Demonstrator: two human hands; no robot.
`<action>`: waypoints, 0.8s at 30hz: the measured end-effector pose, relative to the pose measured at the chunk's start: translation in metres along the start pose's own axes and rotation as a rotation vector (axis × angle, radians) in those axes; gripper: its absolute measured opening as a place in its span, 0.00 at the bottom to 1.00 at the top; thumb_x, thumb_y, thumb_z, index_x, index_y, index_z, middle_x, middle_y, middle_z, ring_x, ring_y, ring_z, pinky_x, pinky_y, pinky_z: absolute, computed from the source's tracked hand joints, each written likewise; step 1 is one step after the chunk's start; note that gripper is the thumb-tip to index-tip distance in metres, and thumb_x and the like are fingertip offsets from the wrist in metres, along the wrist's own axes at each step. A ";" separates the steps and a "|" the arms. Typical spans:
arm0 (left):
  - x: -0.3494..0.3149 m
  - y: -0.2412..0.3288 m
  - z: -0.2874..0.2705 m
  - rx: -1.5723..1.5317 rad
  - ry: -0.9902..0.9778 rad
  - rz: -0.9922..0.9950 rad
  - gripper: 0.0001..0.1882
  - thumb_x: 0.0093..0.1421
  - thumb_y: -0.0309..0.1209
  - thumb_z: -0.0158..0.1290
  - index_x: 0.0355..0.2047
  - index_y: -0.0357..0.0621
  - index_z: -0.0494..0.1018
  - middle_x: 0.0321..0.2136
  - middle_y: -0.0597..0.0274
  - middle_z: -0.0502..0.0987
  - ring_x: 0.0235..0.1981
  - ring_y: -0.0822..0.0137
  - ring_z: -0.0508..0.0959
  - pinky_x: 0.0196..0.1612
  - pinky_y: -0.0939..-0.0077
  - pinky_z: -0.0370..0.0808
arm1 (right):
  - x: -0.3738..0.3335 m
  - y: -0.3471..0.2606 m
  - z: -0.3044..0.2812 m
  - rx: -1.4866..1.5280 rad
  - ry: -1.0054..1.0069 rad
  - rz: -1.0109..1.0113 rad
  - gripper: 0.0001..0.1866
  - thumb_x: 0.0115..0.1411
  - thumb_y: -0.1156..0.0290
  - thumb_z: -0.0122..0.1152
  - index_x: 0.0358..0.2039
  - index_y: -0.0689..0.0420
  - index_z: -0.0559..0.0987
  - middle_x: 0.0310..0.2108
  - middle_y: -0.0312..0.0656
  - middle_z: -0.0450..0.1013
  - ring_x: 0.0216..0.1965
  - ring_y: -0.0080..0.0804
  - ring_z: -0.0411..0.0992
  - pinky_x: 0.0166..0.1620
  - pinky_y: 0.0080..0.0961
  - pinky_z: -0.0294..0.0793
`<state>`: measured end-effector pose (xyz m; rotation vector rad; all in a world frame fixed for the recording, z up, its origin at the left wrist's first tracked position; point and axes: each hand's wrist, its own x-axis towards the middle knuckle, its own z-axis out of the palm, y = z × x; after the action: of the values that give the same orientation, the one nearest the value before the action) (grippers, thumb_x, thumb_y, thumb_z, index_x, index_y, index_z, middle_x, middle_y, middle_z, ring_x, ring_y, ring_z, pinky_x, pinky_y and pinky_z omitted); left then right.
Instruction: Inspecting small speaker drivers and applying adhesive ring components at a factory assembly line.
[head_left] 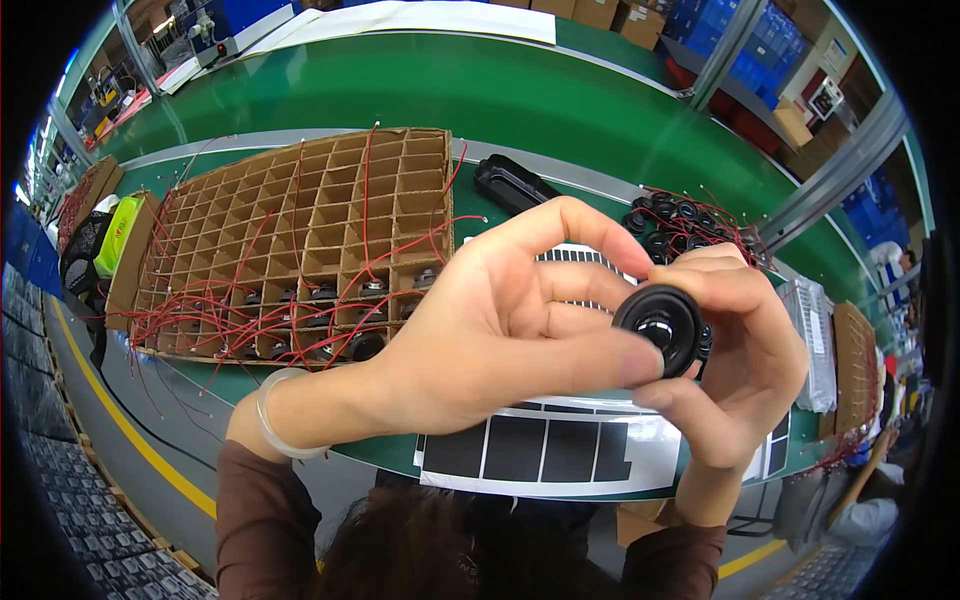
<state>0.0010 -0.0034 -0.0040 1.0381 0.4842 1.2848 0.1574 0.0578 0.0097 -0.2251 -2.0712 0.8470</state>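
A small round black speaker (672, 318) with a shiny domed centre is held up between my two hands, above the bench. My left hand (500, 310) pinches its left edge, thumb on the front face and index finger at the top rim. My right hand (745, 345) grips the speaker's right side with thumb and curled fingers. Below lies a white sheet with black rectangles (515, 448). To the left stands a cardboard divider box (330, 210), its nearer cells holding several speakers with red wires (240, 318); many farther cells hold none.
A black plastic tray (510, 182) rests behind my hands. Several black speakers with red wires (675, 220) are piled at the right, near a metal post (840, 170). A green conveyor belt (400, 75) runs along the back. Another person (885, 260) appears at the far right.
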 end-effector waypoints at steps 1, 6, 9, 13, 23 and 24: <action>0.000 0.000 0.000 0.058 -0.032 0.021 0.20 0.48 0.24 0.45 0.40 0.37 0.51 0.36 0.41 0.67 0.39 0.57 0.70 0.41 0.69 0.67 | 0.000 0.001 0.000 0.001 -0.001 -0.001 0.25 0.30 0.66 0.65 0.28 0.68 0.69 0.26 0.45 0.67 0.30 0.32 0.63 0.36 0.23 0.61; -0.001 0.002 0.004 -0.033 -0.005 0.017 0.21 0.47 0.26 0.46 0.40 0.36 0.51 0.36 0.40 0.66 0.39 0.56 0.70 0.41 0.69 0.67 | -0.001 0.003 -0.003 0.047 0.039 0.026 0.27 0.30 0.64 0.65 0.29 0.69 0.68 0.26 0.45 0.67 0.30 0.31 0.63 0.36 0.22 0.60; -0.002 0.005 0.003 -0.125 0.039 -0.051 0.20 0.47 0.27 0.46 0.39 0.36 0.52 0.36 0.39 0.66 0.39 0.56 0.70 0.41 0.69 0.67 | 0.000 0.002 -0.002 0.028 -0.006 0.009 0.26 0.30 0.64 0.65 0.28 0.69 0.69 0.26 0.45 0.67 0.29 0.31 0.63 0.35 0.23 0.60; -0.003 0.002 0.000 -0.068 0.044 -0.034 0.19 0.48 0.27 0.45 0.38 0.36 0.53 0.34 0.40 0.68 0.38 0.56 0.71 0.40 0.69 0.67 | 0.001 0.002 -0.001 -0.030 -0.015 -0.046 0.27 0.29 0.64 0.66 0.28 0.68 0.69 0.25 0.45 0.67 0.28 0.32 0.63 0.35 0.24 0.61; -0.004 0.005 0.004 0.106 0.122 -0.073 0.18 0.53 0.40 0.36 0.35 0.37 0.53 0.31 0.41 0.70 0.34 0.59 0.72 0.35 0.74 0.70 | 0.003 0.002 0.001 -0.172 -0.081 -0.227 0.25 0.26 0.66 0.68 0.26 0.65 0.70 0.24 0.42 0.68 0.27 0.32 0.63 0.32 0.24 0.61; -0.004 0.007 0.006 0.105 0.120 -0.074 0.18 0.53 0.40 0.36 0.35 0.37 0.53 0.31 0.41 0.70 0.34 0.59 0.72 0.35 0.74 0.70 | 0.003 0.003 -0.001 -0.136 -0.073 -0.174 0.26 0.26 0.65 0.68 0.26 0.65 0.70 0.24 0.42 0.68 0.27 0.32 0.63 0.32 0.24 0.60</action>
<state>0.0006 -0.0097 0.0041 1.0247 0.6818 1.2707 0.1562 0.0618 0.0107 -0.0869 -2.1831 0.6179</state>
